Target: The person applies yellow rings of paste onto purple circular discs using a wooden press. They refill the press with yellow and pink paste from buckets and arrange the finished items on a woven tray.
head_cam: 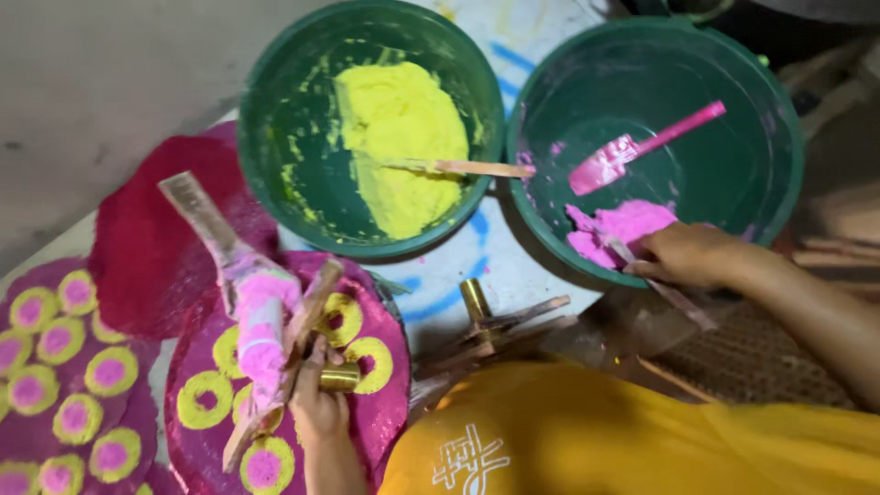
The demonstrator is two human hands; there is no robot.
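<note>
Starting at the far left, round magenta discs point(64, 367) dotted with yellow rings and pink centres lie flat on the ground, with a bare dark-red disc point(147, 247) just behind them. Beside these, a half-decorated disc point(376, 403) sits under the person's left hand point(319, 403), whose fingers are clenched around a bundle of wooden sticks point(302, 339) and a brass tube point(341, 377); one paddle in the bundle is caked with pink paste point(261, 335). The sticks look stiff and light, though the paste load makes the upper end heavier and likely slippery, so the dry lower shafts, where the hand already grips, seem the surest place to hold.

Above the middle stands a green bucket point(275, 110) of yellow paste point(399, 137) with a wooden stick point(467, 168) resting in it. Below it, another brass tube on sticks point(486, 316) lies on the floor near the person's yellow shirt point(642, 440).

To the right, a second green bucket point(770, 119) holds a pink spatula point(632, 151) and a mound of pink paste point(623, 225). The right hand point(687, 254) reaches over the rim, fingers closed on a thin stick point(678, 298) at the paste's edge. The paste appears soft and crumbly, apt to smear or drop.
</note>
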